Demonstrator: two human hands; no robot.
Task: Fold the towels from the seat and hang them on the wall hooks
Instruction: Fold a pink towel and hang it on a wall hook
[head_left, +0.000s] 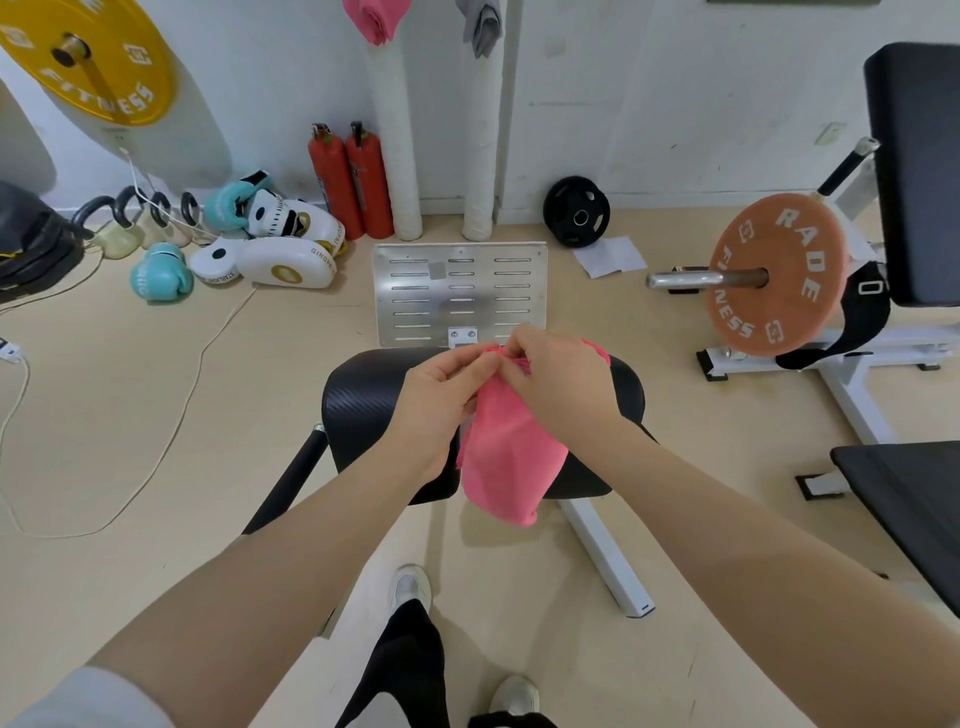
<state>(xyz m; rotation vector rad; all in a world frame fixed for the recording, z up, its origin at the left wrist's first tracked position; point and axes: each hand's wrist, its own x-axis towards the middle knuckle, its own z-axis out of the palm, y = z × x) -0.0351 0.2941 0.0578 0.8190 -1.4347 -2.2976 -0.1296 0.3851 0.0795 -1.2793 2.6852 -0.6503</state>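
A pink towel hangs folded above the black padded seat. My left hand and my right hand both pinch its top edge, close together, fingertips almost touching. The towel's lower end dangles past the seat's front edge. On the wall at the top, another pink towel and a grey towel hang side by side; the hooks themselves are cut off by the frame.
A perforated metal plate lies beyond the seat. Two red extinguishers and two white pipes stand at the wall. Boxing gloves and pads lie left, a weight machine with an orange plate right. A cable runs across the floor.
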